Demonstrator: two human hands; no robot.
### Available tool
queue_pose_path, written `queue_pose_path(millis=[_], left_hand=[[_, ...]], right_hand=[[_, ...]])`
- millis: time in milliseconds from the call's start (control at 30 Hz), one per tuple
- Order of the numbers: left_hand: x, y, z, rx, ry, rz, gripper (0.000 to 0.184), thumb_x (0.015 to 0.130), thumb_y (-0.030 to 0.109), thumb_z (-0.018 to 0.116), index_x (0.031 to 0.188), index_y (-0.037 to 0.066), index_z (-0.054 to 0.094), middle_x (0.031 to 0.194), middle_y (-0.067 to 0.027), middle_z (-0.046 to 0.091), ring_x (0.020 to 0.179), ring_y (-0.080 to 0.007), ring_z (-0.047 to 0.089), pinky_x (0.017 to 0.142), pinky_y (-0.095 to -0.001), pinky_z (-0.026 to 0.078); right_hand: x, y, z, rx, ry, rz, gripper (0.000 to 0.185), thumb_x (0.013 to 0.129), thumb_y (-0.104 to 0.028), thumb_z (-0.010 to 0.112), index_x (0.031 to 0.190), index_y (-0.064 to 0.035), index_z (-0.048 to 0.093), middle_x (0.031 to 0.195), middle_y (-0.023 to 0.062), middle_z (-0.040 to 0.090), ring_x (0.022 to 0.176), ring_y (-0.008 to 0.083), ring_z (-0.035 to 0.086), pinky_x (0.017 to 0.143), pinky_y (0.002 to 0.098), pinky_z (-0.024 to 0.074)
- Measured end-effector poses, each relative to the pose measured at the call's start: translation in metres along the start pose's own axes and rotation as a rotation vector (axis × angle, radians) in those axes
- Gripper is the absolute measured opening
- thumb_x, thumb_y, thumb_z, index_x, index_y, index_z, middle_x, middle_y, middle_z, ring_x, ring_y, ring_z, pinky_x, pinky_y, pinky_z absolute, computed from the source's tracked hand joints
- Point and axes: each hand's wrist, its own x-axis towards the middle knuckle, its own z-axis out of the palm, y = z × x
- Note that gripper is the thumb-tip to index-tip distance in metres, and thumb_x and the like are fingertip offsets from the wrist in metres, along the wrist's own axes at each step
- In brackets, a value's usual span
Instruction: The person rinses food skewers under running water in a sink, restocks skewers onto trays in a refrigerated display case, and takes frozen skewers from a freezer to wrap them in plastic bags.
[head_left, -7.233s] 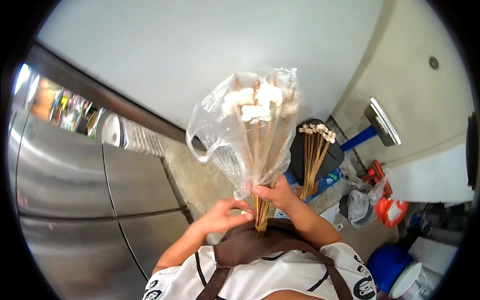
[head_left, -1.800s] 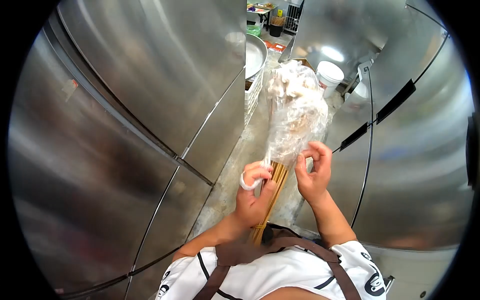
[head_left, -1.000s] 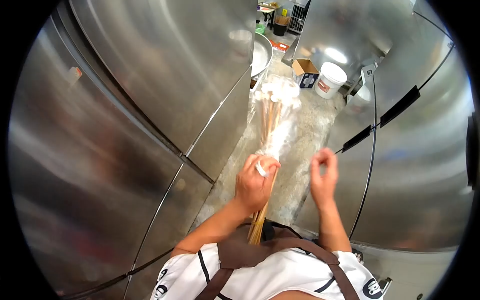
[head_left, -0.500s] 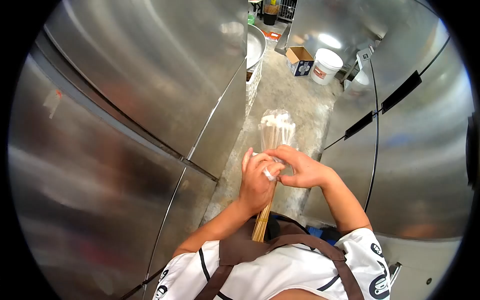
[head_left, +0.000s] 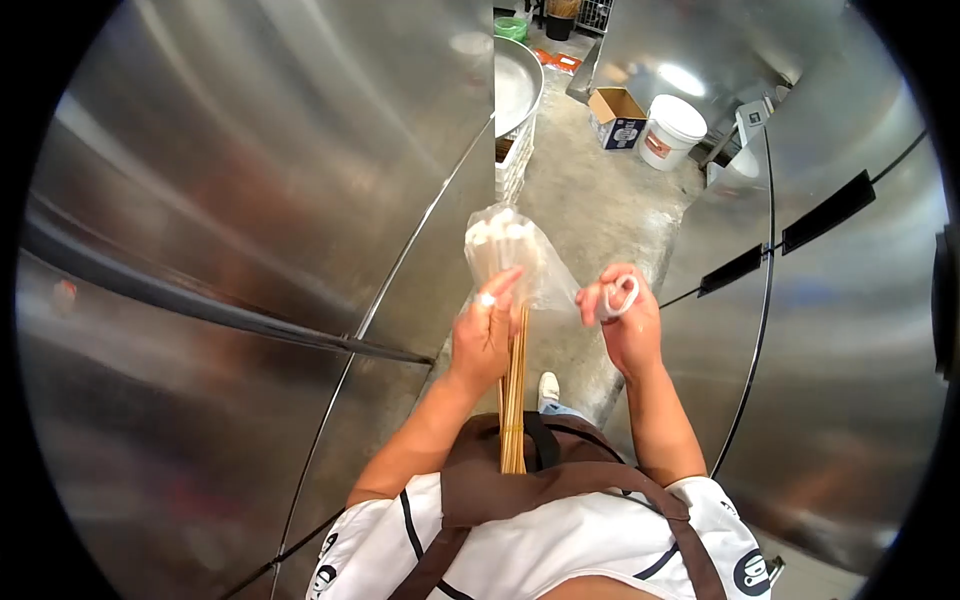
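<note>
A bundle of thin wooden skewers [head_left: 513, 400] points away from my body, tied with a band near its lower end. White pieces on the far ends sit inside a clear plastic bag [head_left: 545, 275]. My left hand [head_left: 485, 335] is closed around the skewers and the bag just below those pieces. To the right, my right hand [head_left: 630, 320] is closed on a stretched-out corner of the bag. A white loop [head_left: 625, 297] curls at its fingers; whether it is twisted plastic or something else I cannot make out.
Steel cabinet doors [head_left: 250, 180] rise on the left, and more with black handles [head_left: 828, 212] on the right. Ahead on the concrete floor stand an open cardboard box [head_left: 617, 118] and a white lidded bucket [head_left: 672, 132]. A round metal pan [head_left: 517, 85] rests on a white basket [head_left: 512, 175].
My hands have moved apart. The right hand has gone right, pulling the bag's edge out sideways, while the left hand and skewers have shifted slightly left. A shoe now shows below.
</note>
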Motion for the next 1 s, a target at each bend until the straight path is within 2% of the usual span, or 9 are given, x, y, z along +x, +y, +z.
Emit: queue_pose_path(millis=[67, 133, 200, 267, 333, 400, 467, 600, 1000], left_hand=[[0.028, 0.018, 0.002, 0.222, -0.127, -0.345, 0.035, 0.088, 0.017, 0.052, 0.119, 0.002, 0.048, 0.090, -0.0110, 0.064, 0.078, -0.0255, 0.061, 0.086, -0.0373, 0.045], [0.051, 0.030, 0.010, 0.462, -0.310, -0.373, 0.054, 0.080, 0.017, 0.059, 0.129, 0.006, 0.038, 0.091, -0.0143, 0.063, 0.076, -0.0287, 0.060, 0.071, -0.0372, 0.049], [0.066, 0.031, 0.027, 0.608, -0.585, -0.155, 0.069, 0.075, 0.015, 0.063, 0.135, 0.011, 0.029, 0.091, -0.0129, 0.064, 0.074, -0.0296, 0.060, 0.064, -0.0367, 0.047], [0.076, 0.018, 0.042, 0.541, -0.556, 0.028, 0.061, 0.073, 0.019, 0.065, 0.128, 0.010, 0.039, 0.095, -0.0128, 0.063, 0.078, -0.0305, 0.060, 0.063, -0.0362, 0.048], [0.095, 0.029, 0.061, 0.523, -0.605, -0.416, 0.045, 0.073, 0.020, 0.064, 0.115, 0.010, 0.050, 0.101, -0.0139, 0.062, 0.084, -0.0323, 0.060, 0.067, -0.0372, 0.049], [0.099, 0.010, 0.069, 0.468, -0.470, -0.421, 0.024, 0.075, 0.016, 0.063, 0.096, 0.005, 0.058, 0.092, -0.0181, 0.060, 0.083, -0.0354, 0.058, 0.068, -0.0403, 0.047], [0.096, -0.015, 0.063, 0.511, -0.471, 0.257, 0.020, 0.081, 0.017, 0.057, 0.100, 0.010, 0.055, 0.089, -0.0135, 0.060, 0.081, -0.0332, 0.058, 0.062, -0.0390, 0.047], [0.121, 0.022, 0.076, 0.378, -0.551, -0.167, 0.022, 0.086, 0.026, 0.050, 0.096, 0.007, 0.055, 0.086, -0.0144, 0.059, 0.080, -0.0345, 0.055, 0.070, -0.0419, 0.045], [0.137, 0.005, 0.038, 0.269, -0.712, -0.128, 0.024, 0.089, 0.025, 0.037, 0.094, 0.007, 0.054, 0.098, -0.0083, 0.055, 0.101, -0.0272, 0.050, 0.098, -0.0441, 0.028]], right_hand=[[0.005, -0.015, -0.001, -0.039, -0.105, -0.053, 0.014, 0.088, -0.016, 0.054, 0.093, -0.0030, 0.052, 0.078, 0.0068, 0.054, 0.066, 0.0195, 0.052, 0.072, 0.0366, 0.0455], [0.011, -0.039, 0.013, -0.471, -0.247, -0.029, 0.010, 0.089, -0.010, 0.049, 0.094, -0.0017, 0.052, 0.077, 0.0069, 0.053, 0.069, 0.0182, 0.053, 0.072, 0.0362, 0.0448], [0.031, -0.046, 0.021, -0.695, -0.524, -0.463, 0.018, 0.076, 0.003, 0.050, 0.092, 0.0004, 0.056, 0.076, 0.0108, 0.053, 0.073, 0.0253, 0.053, 0.073, 0.0374, 0.0442], [0.040, -0.048, 0.029, -0.791, -0.621, -0.659, 0.022, 0.070, 0.006, 0.051, 0.091, 0.0007, 0.057, 0.076, 0.0123, 0.052, 0.075, 0.0284, 0.053, 0.075, 0.0374, 0.0440], [0.044, -0.047, 0.027, -0.793, -0.851, -0.594, 0.029, 0.060, 0.006, 0.052, 0.088, 0.0012, 0.058, 0.080, 0.0150, 0.054, 0.080, 0.0343, 0.053, 0.082, 0.0379, 0.0422], [0.055, -0.066, 0.009, -0.804, -0.891, -0.620, 0.033, 0.062, 0.007, 0.051, 0.094, 0.0010, 0.056, 0.084, 0.0142, 0.057, 0.086, 0.0316, 0.055, 0.088, 0.0375, 0.0398], [0.070, -0.088, -0.014, -0.595, -0.725, -0.582, 0.037, 0.064, 0.011, 0.050, 0.099, 0.0002, 0.054, 0.087, 0.0141, 0.057, 0.085, 0.0303, 0.054, 0.083, 0.0368, 0.0410], [0.100, -0.084, -0.049, -0.586, -0.419, -0.477, 0.043, 0.069, 0.013, 0.049, 0.109, -0.0008, 0.053, 0.096, 0.0137, 0.058, 0.087, 0.0285, 0.054, 0.080, 0.0349, 0.0431], [0.155, -0.066, -0.027, -0.931, -0.756, -0.848, 0.035, 0.072, 0.007, 0.062, 0.105, -0.0010, 0.054, 0.078, 0.0074, 0.056, 0.071, 0.0244, 0.053, 0.065, 0.0317, 0.0441]])
